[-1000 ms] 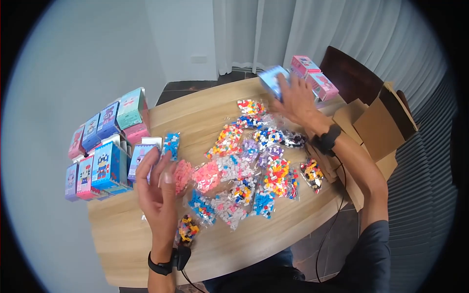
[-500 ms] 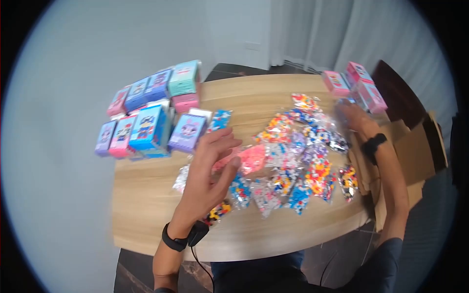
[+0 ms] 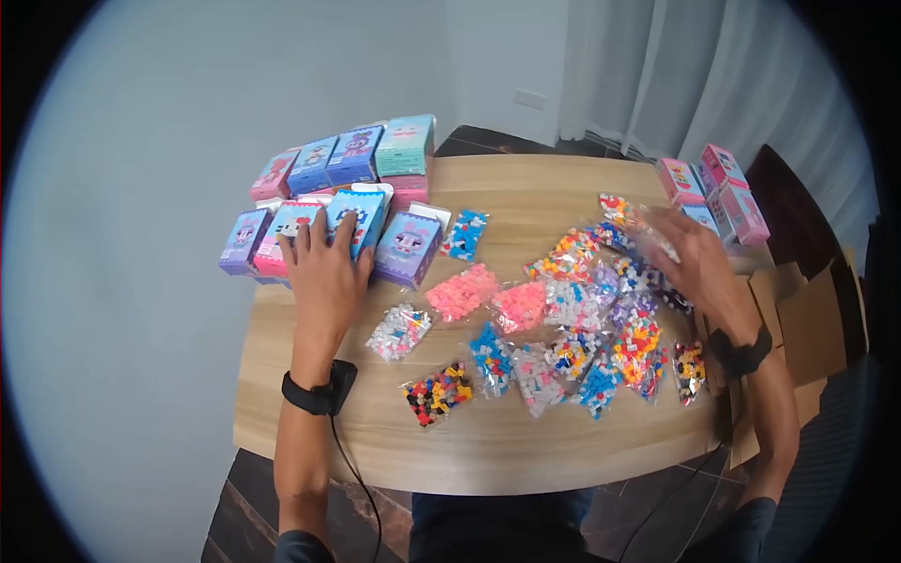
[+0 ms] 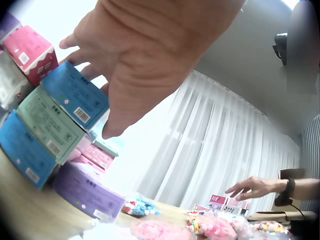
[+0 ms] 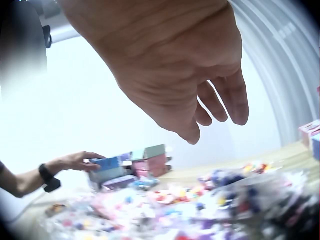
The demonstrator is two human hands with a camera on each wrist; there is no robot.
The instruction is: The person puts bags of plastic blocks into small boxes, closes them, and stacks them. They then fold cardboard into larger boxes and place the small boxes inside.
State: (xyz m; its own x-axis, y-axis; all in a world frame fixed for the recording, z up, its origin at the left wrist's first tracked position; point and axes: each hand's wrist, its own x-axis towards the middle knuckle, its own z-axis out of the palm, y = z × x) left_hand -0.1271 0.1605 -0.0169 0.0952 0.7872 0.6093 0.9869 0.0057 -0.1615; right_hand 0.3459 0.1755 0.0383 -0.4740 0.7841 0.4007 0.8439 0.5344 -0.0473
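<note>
My left hand (image 3: 327, 281) reaches over the front row of small cartons at the left, fingers spread across a blue box (image 4: 75, 95) and a pink box (image 3: 278, 239). In the left wrist view its thumb hangs beside the blue box's right edge, with the fingers along the far side. A purple box (image 3: 410, 246) with an open flap stands to the right of that hand. My right hand (image 3: 699, 267) hovers over clear bags of colourful building bricks (image 3: 641, 342), its fingers pointing loosely down and holding nothing in the right wrist view (image 5: 185, 70).
Behind the front row stand more cartons, among them a mint box (image 3: 405, 141). Several pink and blue boxes (image 3: 741, 211) are at the far right corner, near a dark chair (image 3: 788, 197). An open cardboard carton (image 3: 807, 319) is beside the table's right edge. Loose brick bags (image 3: 439, 392) lie nearer the front.
My right hand set a light blue box down by the pink boxes at the far right and came back over the bags. My left hand moved onto the front-row cartons. The head view swung left.
</note>
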